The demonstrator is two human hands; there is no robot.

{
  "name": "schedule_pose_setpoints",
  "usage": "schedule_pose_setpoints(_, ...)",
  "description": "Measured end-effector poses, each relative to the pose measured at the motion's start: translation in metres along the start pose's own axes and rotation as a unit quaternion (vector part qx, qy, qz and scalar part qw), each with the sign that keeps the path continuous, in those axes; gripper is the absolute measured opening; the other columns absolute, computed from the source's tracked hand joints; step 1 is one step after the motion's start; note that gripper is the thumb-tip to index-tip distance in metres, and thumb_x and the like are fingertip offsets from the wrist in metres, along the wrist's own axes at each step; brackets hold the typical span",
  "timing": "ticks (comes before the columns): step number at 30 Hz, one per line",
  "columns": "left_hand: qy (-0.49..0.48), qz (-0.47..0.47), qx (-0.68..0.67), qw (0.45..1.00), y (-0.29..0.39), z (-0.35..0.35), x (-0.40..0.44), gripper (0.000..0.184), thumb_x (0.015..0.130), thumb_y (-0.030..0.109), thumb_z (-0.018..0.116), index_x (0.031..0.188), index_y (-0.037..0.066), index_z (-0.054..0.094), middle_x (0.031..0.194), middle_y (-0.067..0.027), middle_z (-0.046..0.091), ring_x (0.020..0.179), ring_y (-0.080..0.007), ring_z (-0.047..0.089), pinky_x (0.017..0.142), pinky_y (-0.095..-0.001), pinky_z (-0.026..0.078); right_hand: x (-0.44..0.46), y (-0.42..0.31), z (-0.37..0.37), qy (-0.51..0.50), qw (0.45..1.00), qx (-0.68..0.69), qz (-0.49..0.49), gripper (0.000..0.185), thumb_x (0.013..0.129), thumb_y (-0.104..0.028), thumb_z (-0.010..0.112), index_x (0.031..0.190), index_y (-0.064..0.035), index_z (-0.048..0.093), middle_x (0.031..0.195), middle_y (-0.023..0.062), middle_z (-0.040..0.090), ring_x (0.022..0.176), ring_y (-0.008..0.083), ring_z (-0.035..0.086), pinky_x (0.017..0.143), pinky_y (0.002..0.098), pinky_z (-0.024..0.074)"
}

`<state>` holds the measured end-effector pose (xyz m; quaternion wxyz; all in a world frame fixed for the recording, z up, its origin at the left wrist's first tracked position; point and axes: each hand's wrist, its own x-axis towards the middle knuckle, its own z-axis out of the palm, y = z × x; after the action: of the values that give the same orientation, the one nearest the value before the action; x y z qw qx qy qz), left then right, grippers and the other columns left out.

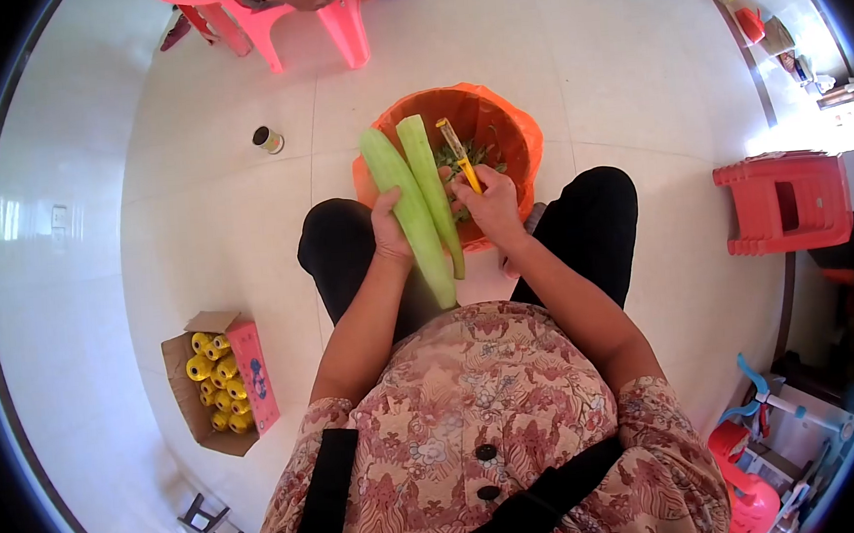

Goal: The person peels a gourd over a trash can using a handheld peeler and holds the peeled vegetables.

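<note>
"Two gourds?"

"Yes. The left hand wraps its fingers around the thicker gourd, across the left rim of the orange bin; beside it is the slimmer gourd, its hold unclear. The right hand grips a yellow-handled peeler."

"Progress?"

"Some paring seems done: scraps lie inside the rim. Skin left? Can't tell."

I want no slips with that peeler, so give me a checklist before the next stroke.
1. Peeler gripped in right hand: ok.
2. Large gourd held by left hand: ok.
3. Slim gourd firmly gripped: cannot tell; fingers partly hidden.
4. Bin open for scraps: ok, some already inside.
5. Gourds wholly over bin: not ok; lower ends extend past its rim.
6. Blade sharp: cannot tell.
</note>
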<state>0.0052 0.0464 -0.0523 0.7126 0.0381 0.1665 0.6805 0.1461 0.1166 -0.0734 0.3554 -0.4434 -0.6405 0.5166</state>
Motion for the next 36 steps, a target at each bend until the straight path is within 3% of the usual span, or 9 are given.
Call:
schedule_pose_setpoints(5,-0.004,-0.013,-0.017,1.0,0.001,-0.004,-0.001,0.068,0.076,0.031,0.056,0.132,-0.003,0.038,0.123,-0.0205,0.05,0.113,-0.0348,0.051,0.1,-0.0495,0.038,0.001,-0.027,-0.01,0.054,0.96,-0.246,-0.124,0.019,0.07,-0.019,0.067,0.087,-0.0114,0.064,0.083,0.0076,0.057,0.067,0.0299,0.059,0.061,0.0387,0.0483)
schedule_pose_setpoints(7,0.04,0.006,-0.01,0.999,0.0,-0.004,-0.004,0.067,0.075,0.03,0.057,0.131,-0.003,0.039,0.121,-0.0199,0.052,0.113,-0.0352,0.05,0.1,-0.0491,0.038,0.001,-0.031,-0.012,0.03,0.952,-0.274,-0.135,0.018,0.069,-0.018,0.067,0.086,-0.0113,0.064,0.083,0.0069,0.055,0.068,0.0292,0.059,0.06,0.0383,0.0487)
schedule_pose_setpoints(11,0.027,-0.012,-0.005,1.0,0.001,-0.037,-0.001,0.066,0.076,0.029,0.058,0.13,-0.002,0.039,0.125,-0.0212,0.049,0.115,-0.0376,0.049,0.099,-0.0504,0.039,0.002,-0.036,-0.014,0.009,0.936,-0.312,-0.163,0.018,0.068,-0.015,0.067,0.084,-0.0105,0.062,0.083,0.0067,0.055,0.07,0.0293,0.059,0.06,0.0378,0.0484)
schedule_pose_setpoints(14,0.005,-0.015,0.017,1.0,0.002,-0.011,-0.005,0.07,0.075,0.03,0.06,0.132,-0.003,0.037,0.129,-0.0216,0.047,0.114,-0.0385,0.05,0.096,-0.049,0.042,0.005,-0.02,-0.014,0.017,0.97,-0.188,-0.153,0.017,0.068,-0.012,0.067,0.083,-0.0072,0.06,0.084,0.0091,0.056,0.068,0.0306,0.058,0.06,0.0383,0.048)
schedule_pose_setpoints(17,-0.023,-0.008,0.016,1.0,0.0,0.014,-0.002,0.075,0.072,0.031,0.062,0.133,-0.004,0.035,0.13,-0.0205,0.047,0.111,-0.039,0.051,0.091,-0.0453,0.047,0.012,-0.017,-0.02,0.094,0.978,-0.152,-0.106,0.017,0.068,-0.01,0.066,0.082,-0.0039,0.059,0.081,0.0125,0.057,0.069,0.0319,0.058,0.06,0.0381,0.0474)
schedule_pose_setpoints(21,-0.026,-0.002,0.048,0.999,0.002,0.001,-0.001,0.078,0.07,0.029,0.064,0.134,-0.003,0.033,0.126,-0.0199,0.047,0.105,-0.0362,0.053,0.088,-0.0442,0.048,0.014,-0.01,-0.037,0.041,0.995,-0.062,0.067,0.015,0.071,-0.007,0.066,0.078,0.001,0.056,0.067,0.0119,0.058,0.06,0.0231,0.059,0.056,0.0346,0.046)
schedule_pose_setpoints(25,-0.04,0.028,0.073,0.996,0.0,0.002,-0.003,0.081,0.067,0.024,0.066,0.137,0.004,0.031,0.122,-0.0188,0.047,0.095,-0.0323,0.055,0.079,-0.0415,0.051,0.01,-0.024,-0.044,0.001,0.983,0.047,0.178,0.017,0.083,-0.015,0.064,0.076,-0.0032,0.056,0.057,0.0027,0.052,0.041,0.0073,0.043,0.038,0.0214,0.0334)
schedule_pose_setpoints(28,-0.064,0.015,0.078,0.995,0.001,0.001,-0.003,0.084,0.064,0.021,0.068,0.139,0.009,0.03,0.12,-0.0189,0.048,0.092,-0.0326,0.056,0.076,-0.0396,0.052,0.008,-0.031,-0.044,-0.022,0.978,0.069,0.196,0.022,0.087,-0.023,0.063,0.077,-0.0049,0.056,0.056,0.0015,0.05,0.037,0.006,0.038,0.033,0.0212,0.0284)
schedule_pose_setpoints(36,-0.081,0.018,0.103,0.991,0.001,0.016,-0.007,0.091,0.058,0.018,0.071,0.139,0.009,0.03,0.118,-0.0186,0.049,0.092,-0.0326,0.056,0.073,-0.0387,0.053,0.007,-0.061,-0.053,-0.01,0.981,0.144,0.131,0.02,0.082,-0.019,0.068,0.078,-0.0041,0.054,0.057,-0.0002,0.052,0.039,0.0053,0.041,0.036,0.0201,0.0308)
